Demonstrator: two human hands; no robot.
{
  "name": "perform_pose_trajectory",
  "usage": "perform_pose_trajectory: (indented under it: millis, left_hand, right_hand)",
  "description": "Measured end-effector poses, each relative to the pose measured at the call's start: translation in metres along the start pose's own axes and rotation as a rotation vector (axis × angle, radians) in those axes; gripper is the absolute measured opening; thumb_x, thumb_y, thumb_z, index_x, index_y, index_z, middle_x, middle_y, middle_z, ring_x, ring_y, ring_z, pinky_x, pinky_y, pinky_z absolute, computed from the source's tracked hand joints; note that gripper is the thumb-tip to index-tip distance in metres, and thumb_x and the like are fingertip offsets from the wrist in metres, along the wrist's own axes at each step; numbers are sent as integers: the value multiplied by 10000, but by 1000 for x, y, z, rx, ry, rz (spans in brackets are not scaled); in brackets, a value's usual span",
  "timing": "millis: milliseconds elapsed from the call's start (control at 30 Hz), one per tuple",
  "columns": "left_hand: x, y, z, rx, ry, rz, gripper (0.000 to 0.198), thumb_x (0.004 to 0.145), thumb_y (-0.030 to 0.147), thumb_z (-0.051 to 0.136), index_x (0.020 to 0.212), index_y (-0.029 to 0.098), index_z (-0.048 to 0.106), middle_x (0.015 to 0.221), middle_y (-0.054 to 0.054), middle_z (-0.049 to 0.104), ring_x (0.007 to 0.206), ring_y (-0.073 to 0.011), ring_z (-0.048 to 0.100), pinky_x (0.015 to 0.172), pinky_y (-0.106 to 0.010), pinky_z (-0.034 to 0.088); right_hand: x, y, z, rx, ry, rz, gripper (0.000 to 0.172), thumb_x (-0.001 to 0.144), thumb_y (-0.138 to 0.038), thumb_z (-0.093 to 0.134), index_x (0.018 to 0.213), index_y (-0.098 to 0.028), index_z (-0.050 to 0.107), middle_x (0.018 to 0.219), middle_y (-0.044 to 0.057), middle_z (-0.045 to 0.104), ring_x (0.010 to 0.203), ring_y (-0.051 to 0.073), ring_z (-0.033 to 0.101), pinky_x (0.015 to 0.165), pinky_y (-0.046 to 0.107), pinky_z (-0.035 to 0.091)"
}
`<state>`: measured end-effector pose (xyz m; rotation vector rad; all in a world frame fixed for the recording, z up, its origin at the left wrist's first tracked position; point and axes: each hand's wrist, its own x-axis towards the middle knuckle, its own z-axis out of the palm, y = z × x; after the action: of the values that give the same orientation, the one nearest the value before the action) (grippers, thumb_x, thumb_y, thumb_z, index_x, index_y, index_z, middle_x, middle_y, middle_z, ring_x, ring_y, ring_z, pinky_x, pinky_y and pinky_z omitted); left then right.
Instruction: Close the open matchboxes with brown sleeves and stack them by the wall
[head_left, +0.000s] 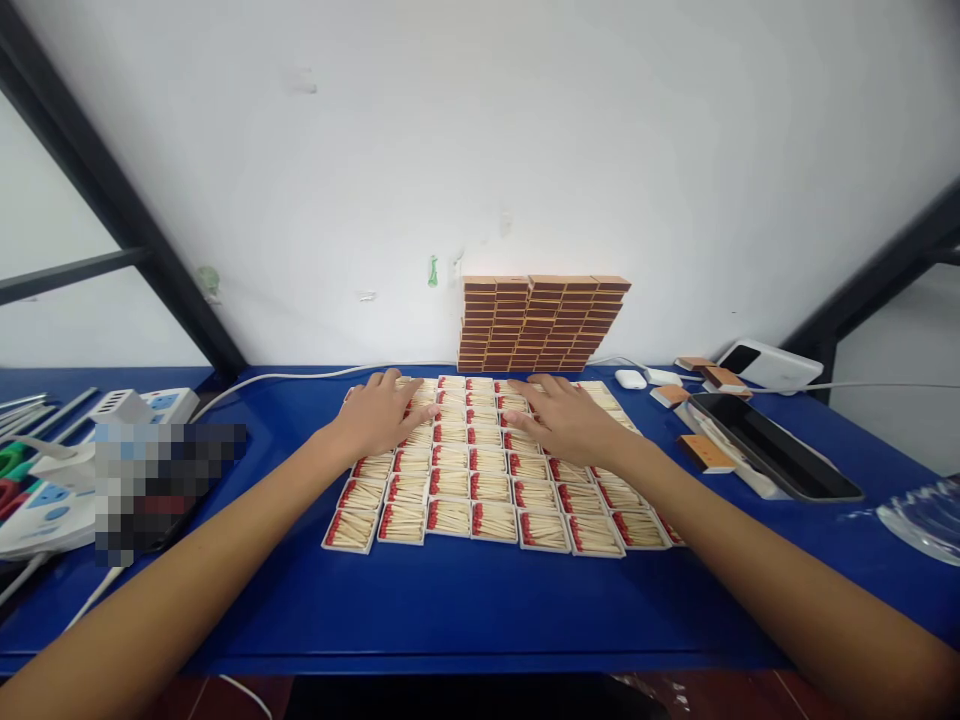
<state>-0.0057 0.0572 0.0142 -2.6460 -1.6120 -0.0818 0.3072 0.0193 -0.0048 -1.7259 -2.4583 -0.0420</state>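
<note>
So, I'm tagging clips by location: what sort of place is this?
Probably a personal desk, perhaps at home: it stands against a white wall and holds a power strip and a phone.

You are at a desk in what looks like a home or dormitory room; which one, the view cannot tell. Your glossy blue desktop [480, 605] meets a scuffed white wall [480, 120] between slanting black metal bars [174, 285], and holds a white multi-socket power strip [71, 505] and a flat, dark-screened smartphone [776, 445].
</note>
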Motion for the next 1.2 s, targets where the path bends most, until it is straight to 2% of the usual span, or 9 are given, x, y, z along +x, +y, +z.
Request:
perform_pose_trajectory:
  millis: [167, 300, 400, 633, 833, 1000, 1200]
  left_hand:
    - [11, 12, 10, -15, 50, 106, 689, 1068, 638, 286, 1526, 197, 551, 1414, -205, 590, 1327, -388, 528, 1101, -537, 431]
    - [11, 17, 14, 15, 57, 136, 716, 1067, 649, 259, 1492, 172, 582, 1317, -212, 611, 1226, -380, 568, 1073, -529, 442]
    - [8, 18, 13, 51, 50, 149, 718, 1071, 649, 244, 1490, 170, 576, 1304, -209, 614, 1209, -372, 570, 1060, -516, 447]
    - [1, 26, 6, 117, 27, 101, 703, 1082, 635, 232, 1493, 180, 577, 1314, -221, 613, 1211, -388, 577, 1026, -536, 444]
    - [13, 33, 6, 59, 76, 104, 731, 1073, 667, 252, 1535, 176, 534, 1358, -231, 591, 1261, -408, 547, 1011, -546, 457]
    - [22, 43, 8, 18, -3, 134, 721, 1074, 676, 266, 1508, 184, 565, 1372, -228, 574, 1295, -407, 531, 1019, -538, 475]
    - [15, 46, 6, 30, 1, 120, 729, 1074, 683, 244, 1492, 185, 574, 1364, -215, 567, 1276, -389, 537, 1001, -523, 495]
  right_hand:
    - [11, -18, 10, 6, -23, -35, 750, 1082, -641, 201, 1649, -196, 407, 1666, 213, 423, 1520, 399, 394, 1200, 622, 357]
    - [11, -18, 16, 2, -13, -60, 730, 1080, -643, 211, 1625, -218, 445, 1640, 185, 473, 1492, 394, 436, 1197, 627, 369]
    - [8, -17, 16, 1, -10, -65, 736, 1085, -632, 211, 1623, -191, 452, 1648, 190, 459, 1489, 393, 437, 1202, 617, 369]
    - [3, -20, 13, -3, 1, -70, 714, 1090, -624, 207, 1621, -216, 454, 1646, 184, 462, 1498, 378, 428, 1201, 599, 368]
    - [12, -26, 9, -27, 22, -11, 764, 1079, -658, 201, 1642, -190, 420, 1613, 211, 478, 1462, 405, 437, 1172, 625, 379]
    - [17, -33, 11, 3, -17, -14, 782, 1068, -695, 183, 1610, -207, 467, 1587, 214, 499, 1439, 417, 445, 1133, 662, 405]
    - [13, -30, 13, 46, 3, -40, 758, 1072, -687, 194, 1577, -219, 513, 1551, 207, 525, 1424, 398, 461, 1137, 611, 420]
